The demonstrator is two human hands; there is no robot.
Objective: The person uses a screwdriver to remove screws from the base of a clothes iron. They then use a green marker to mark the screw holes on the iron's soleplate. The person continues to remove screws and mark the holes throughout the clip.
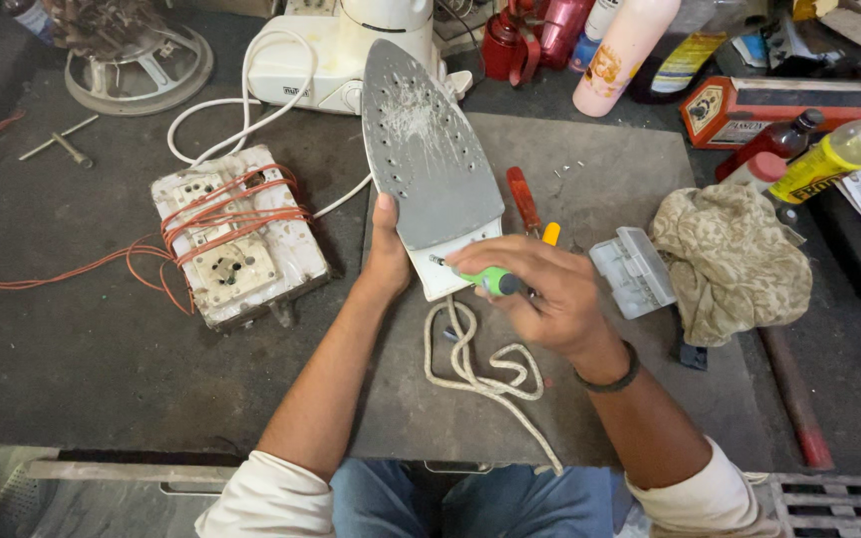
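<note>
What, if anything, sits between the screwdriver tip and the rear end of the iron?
Nothing visible does. The right hand holds the green-handled screwdriver with its tip already at the white rear end of the iron, which the left hand steadies.

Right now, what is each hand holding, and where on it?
Left hand grips the iron by its rear left edge. Right hand holds the green-handled screwdriver by its handle, tip at the iron's heel.
</note>
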